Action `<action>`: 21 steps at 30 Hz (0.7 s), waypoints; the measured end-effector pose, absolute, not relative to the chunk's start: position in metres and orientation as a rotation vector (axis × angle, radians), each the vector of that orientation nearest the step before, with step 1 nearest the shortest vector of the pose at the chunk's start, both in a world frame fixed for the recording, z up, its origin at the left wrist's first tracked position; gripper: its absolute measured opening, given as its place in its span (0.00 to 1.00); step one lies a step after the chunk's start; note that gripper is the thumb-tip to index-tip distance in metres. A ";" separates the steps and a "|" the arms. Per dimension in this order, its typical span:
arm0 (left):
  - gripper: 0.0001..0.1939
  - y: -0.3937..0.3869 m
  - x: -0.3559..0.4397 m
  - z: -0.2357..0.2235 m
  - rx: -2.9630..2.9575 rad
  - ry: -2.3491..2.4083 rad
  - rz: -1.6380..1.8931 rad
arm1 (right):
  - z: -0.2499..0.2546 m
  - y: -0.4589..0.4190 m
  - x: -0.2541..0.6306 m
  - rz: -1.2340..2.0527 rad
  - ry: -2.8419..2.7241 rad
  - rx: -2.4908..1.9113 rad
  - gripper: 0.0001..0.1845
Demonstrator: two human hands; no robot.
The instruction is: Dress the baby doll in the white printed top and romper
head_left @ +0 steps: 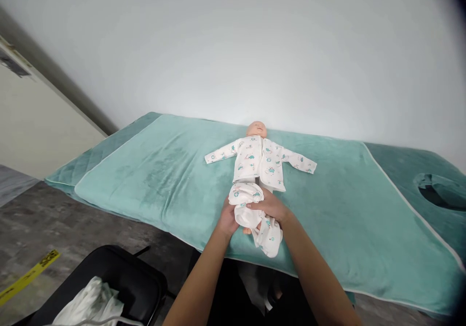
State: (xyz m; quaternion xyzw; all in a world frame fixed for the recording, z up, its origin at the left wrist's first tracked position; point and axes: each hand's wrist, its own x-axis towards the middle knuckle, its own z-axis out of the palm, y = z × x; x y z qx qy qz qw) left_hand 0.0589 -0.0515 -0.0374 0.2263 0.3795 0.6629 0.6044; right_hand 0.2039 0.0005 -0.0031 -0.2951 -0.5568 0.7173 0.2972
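Observation:
A baby doll (pixel 257 128) lies on its back on the green bed, head toward the wall. It wears a white printed baby jacket (pixel 248 160) with both sleeves spread out sideways. White printed baby pants (pixel 268 236) are bunched around the doll's legs, one pant leg hanging toward the bed's front edge. From the left side, my left hand (pixel 228 217) is closed around the bunched cloth. My right hand (pixel 271 205) grips the pants from the right, fingers across the fabric. A bare doll foot (pixel 247 231) shows beneath; the cloth and my hands hide most of the legs.
The bed's green cover (pixel 338 219) has a face hole (pixel 442 191) at the right end. A black chair (pixel 134 277) with white cloth (pixel 92 302) stands front left. A white wall (pixel 233 49) runs behind, and a door (pixel 43 102) is at left.

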 end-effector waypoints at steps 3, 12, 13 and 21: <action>0.23 -0.052 0.059 -0.038 0.547 0.877 1.536 | -0.008 0.003 0.207 1.994 -1.432 -0.777 0.32; 0.19 -0.051 0.064 -0.034 0.570 0.872 1.563 | -0.019 0.007 0.212 2.216 -1.252 -0.614 0.35; 0.19 -0.051 0.064 -0.034 0.576 0.871 1.564 | -0.020 0.008 0.212 2.208 -1.251 -0.593 0.35; 0.21 -0.062 0.058 -0.012 0.559 0.824 1.561 | -0.013 0.005 0.214 1.998 -1.542 -0.666 0.42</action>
